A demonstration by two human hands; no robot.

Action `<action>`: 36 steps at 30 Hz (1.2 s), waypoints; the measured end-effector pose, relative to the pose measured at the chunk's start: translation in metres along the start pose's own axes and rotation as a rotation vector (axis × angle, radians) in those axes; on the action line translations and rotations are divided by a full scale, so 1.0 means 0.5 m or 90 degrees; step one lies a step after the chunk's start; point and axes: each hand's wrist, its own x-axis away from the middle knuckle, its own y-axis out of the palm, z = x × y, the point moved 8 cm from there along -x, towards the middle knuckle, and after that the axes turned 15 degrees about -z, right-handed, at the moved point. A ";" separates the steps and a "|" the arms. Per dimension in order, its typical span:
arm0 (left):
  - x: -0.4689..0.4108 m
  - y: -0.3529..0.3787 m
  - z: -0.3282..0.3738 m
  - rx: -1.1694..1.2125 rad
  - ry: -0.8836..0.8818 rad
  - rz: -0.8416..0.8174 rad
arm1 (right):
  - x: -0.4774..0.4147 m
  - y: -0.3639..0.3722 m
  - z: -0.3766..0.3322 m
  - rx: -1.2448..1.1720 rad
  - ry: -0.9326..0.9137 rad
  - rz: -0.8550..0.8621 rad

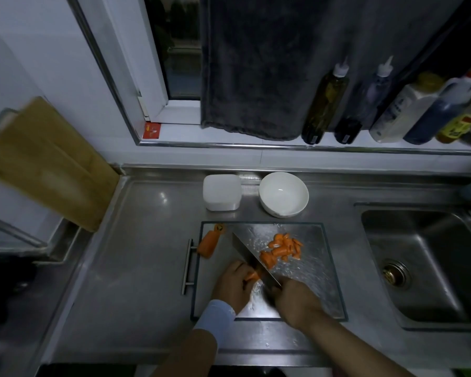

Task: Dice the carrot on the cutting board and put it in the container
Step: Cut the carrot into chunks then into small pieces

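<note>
Orange carrot piece [252,276], firm, light, likely slick: left hand [233,287] pinches it on the board [335,295], best held back from the knife [246,250], which the right hand [297,303] grips. Beyond: diced pile [283,247], stub [208,244], container [222,191].
</note>
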 end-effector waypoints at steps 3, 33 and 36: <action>0.001 0.000 -0.003 0.015 -0.016 0.001 | 0.007 -0.006 -0.001 0.003 -0.001 0.018; 0.011 0.016 -0.026 0.029 -0.031 0.017 | -0.063 0.037 -0.029 0.128 0.012 -0.040; 0.014 0.015 -0.021 0.026 -0.004 0.006 | -0.060 0.033 -0.032 0.100 0.005 -0.041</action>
